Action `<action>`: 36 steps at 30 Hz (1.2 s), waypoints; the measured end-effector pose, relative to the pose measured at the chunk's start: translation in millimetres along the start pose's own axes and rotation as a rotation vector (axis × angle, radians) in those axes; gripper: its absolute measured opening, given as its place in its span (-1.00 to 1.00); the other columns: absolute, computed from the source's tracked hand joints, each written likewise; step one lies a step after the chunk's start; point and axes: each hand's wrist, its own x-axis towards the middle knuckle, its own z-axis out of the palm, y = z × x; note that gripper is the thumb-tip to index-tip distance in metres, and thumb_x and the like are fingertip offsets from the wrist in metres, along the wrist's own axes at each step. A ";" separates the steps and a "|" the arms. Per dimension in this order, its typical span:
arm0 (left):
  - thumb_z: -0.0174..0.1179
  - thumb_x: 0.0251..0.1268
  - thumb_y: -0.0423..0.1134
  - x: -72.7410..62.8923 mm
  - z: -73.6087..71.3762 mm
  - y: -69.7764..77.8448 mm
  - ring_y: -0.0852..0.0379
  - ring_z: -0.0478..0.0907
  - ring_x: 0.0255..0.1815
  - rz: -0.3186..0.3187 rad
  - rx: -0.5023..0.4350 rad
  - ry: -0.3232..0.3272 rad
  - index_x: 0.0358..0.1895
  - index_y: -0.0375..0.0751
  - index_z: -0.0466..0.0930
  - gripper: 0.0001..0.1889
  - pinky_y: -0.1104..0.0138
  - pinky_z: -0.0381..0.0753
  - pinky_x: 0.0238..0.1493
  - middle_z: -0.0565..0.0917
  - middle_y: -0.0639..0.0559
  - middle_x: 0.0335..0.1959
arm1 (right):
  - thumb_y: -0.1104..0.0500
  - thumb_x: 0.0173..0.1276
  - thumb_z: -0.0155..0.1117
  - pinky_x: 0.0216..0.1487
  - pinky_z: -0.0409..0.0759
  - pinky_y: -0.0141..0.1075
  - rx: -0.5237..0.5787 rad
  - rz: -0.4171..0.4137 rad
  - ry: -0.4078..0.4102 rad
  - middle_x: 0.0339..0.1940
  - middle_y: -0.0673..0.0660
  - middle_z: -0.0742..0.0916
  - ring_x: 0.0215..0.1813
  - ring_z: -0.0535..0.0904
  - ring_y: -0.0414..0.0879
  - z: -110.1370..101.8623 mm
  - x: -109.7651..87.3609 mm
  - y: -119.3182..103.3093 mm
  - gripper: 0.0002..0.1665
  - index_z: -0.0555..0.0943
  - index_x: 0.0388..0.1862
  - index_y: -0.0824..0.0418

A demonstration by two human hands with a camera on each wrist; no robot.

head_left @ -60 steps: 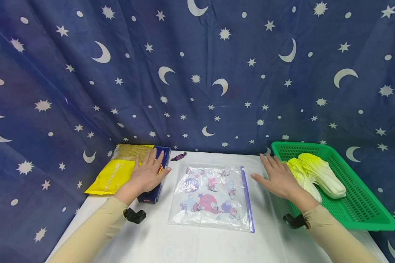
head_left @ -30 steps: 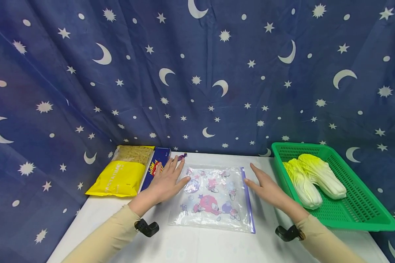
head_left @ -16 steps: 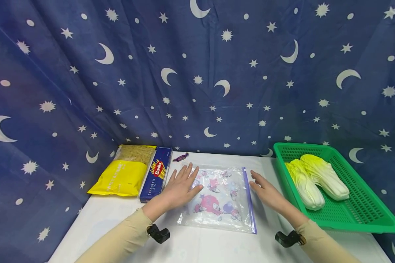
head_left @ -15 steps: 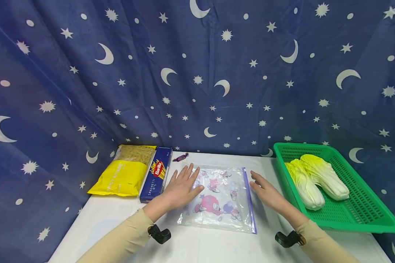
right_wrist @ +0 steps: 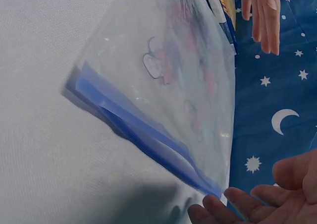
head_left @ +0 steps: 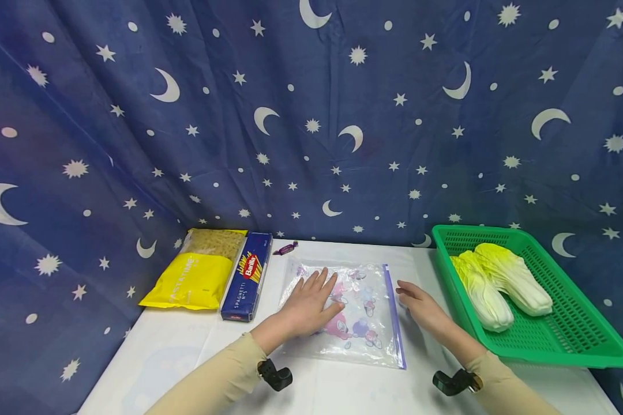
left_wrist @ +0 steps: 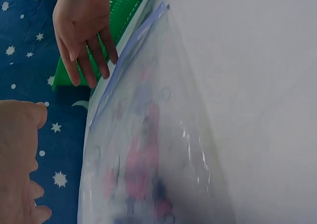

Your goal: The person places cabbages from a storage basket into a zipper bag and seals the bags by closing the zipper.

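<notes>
Plainly, the left hand (head_left: 306, 310), fingers extended, lies over the clear zip bag (head_left: 360, 341) on the counter (head_left: 184, 334); the right hand (head_left: 423, 308), relaxed and empty, is near its purple edge (head_left: 396, 323). Sideways pressure could slide or crease the thin bag.

A white worktop (head_left: 337, 392) carries a clear printed zip bag (head_left: 368, 314), lying flat near its middle with the purple closure strip (head_left: 396, 328) on the right. Toward the left lie a yellow pasta packet (head_left: 197, 282) and, just beside it, a blue spaghetti box (head_left: 246, 282). A small purple item (head_left: 285, 248), probably a wrapped sweet, lies near the back edge. A green basket (head_left: 555, 334) stands at the right.
</notes>
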 end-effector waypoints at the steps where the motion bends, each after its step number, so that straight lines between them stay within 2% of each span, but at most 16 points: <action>1: -0.11 0.57 0.24 1.8 2.3 3.2 -0.21 -0.07 0.65 -0.001 0.004 -0.007 0.65 -0.16 0.06 -0.21 -0.21 -0.06 0.56 0.03 -0.23 0.65 | 0.23 0.60 -0.11 0.36 0.43 0.20 0.012 0.015 0.000 0.44 0.51 0.42 0.42 0.37 0.36 0.5 0.3 0.8 -0.37 0.19 0.55 0.48; 6: -0.08 0.55 0.25 9.6 12.8 20.8 -0.17 0.01 0.64 -0.018 0.009 -0.056 0.65 -0.14 0.09 -0.21 -0.08 0.03 0.58 0.08 -0.18 0.65 | 0.26 0.60 -0.10 0.28 0.53 0.14 0.055 0.069 0.020 0.39 0.50 0.47 0.30 0.49 0.32 2.6 1.4 3.2 -0.40 0.22 0.53 0.49; 10: -0.06 0.55 0.23 15.7 22.2 33.0 -0.15 0.11 0.60 -0.022 0.016 -0.068 0.62 -0.20 0.15 -0.22 0.02 0.14 0.56 0.17 -0.18 0.62 | 0.25 0.62 -0.10 0.26 0.55 0.11 0.067 0.100 0.041 0.35 0.49 0.51 0.25 0.54 0.30 2.4 2.1 6.7 -0.43 0.26 0.50 0.49; 20: 0.10 0.46 0.20 31.2 39.4 60.4 -0.08 0.43 0.39 -0.067 0.039 -0.033 0.50 -0.27 0.36 -0.25 0.09 0.49 0.33 0.49 -0.11 0.40 | 0.29 0.60 -0.06 0.01 0.72 -0.14 0.179 0.162 0.069 0.13 0.44 0.65 -0.07 0.65 0.05 -0.5 4.6 15.3 -0.47 0.32 0.43 0.57; 25: 0.15 0.40 0.24 38.6 46.5 74.4 -0.01 0.53 0.18 -0.064 0.085 -0.012 0.41 -0.24 0.48 -0.28 0.18 0.60 0.11 0.59 -0.07 0.20 | 0.30 0.60 -0.09 -0.06 0.74 -0.18 0.198 0.191 0.070 0.10 0.42 0.66 -0.12 0.65 0.00 -1.5 6.0 19.2 -0.49 0.34 0.41 0.57; 31: 0.22 0.30 0.27 48.4 53.8 91.9 0.08 0.50 -0.13 -0.081 0.113 0.021 0.12 -0.19 0.65 -0.39 0.26 0.58 -0.23 0.57 0.01 -0.11 | 0.31 0.59 -0.10 -0.10 0.75 -0.19 0.213 0.203 0.061 0.05 0.41 0.67 -0.18 0.66 -0.01 -3.4 5.4 19.8 -0.50 0.35 0.38 0.58; 36: 0.27 0.24 0.30 57.6 62.7 106.4 0.10 0.47 -0.17 -0.130 0.120 0.021 0.05 -0.20 0.64 -0.38 0.29 0.55 -0.27 0.54 0.02 -0.17 | 0.33 0.57 -0.11 -0.12 0.75 -0.17 0.229 0.197 0.055 -0.01 0.38 0.69 -0.19 0.66 -0.03 -3.9 4.4 20.8 -0.51 0.36 0.37 0.60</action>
